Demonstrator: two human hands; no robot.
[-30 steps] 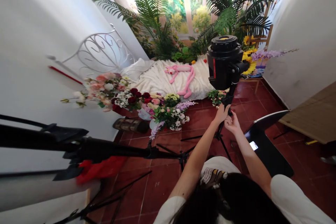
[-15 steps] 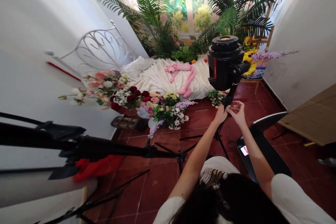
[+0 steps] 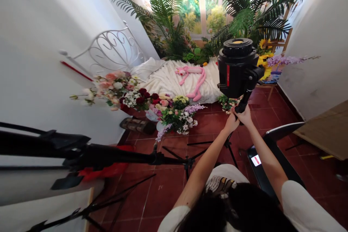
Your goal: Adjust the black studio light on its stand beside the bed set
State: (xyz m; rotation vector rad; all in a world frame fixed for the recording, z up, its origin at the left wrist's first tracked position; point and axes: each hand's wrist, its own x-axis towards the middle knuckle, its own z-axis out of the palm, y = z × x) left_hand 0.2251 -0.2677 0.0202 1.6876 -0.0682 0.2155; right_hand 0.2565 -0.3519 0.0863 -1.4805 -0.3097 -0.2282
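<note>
A black studio light (image 3: 236, 69) with a red strip on its side sits on top of a black light stand (image 3: 243, 104) in front of me. My left hand (image 3: 232, 122) is closed around the stand's upper pole just below the light. On the same stretch of pole, from the other side, my right hand (image 3: 245, 116) is closed too. Both hands touch or nearly touch each other, and the part of the pole between them is mostly hidden. Below, the stand's legs (image 3: 230, 148) spread on the red tiled floor.
A second black stand (image 3: 119, 154) crosses the left side. Beyond lie flower bouquets (image 3: 176, 116), a white-draped bed (image 3: 163, 83) with a pink plush toy (image 3: 194, 76), and palm fronds (image 3: 160, 3). A black chair (image 3: 277, 163) stands by my right arm; a wooden board (image 3: 323, 130) is further right.
My right hand, whose fingers were apart beside the pole, has closed onto it. The left hand stays on the pole. The whole view has shifted slightly, with the scene moving right.
</note>
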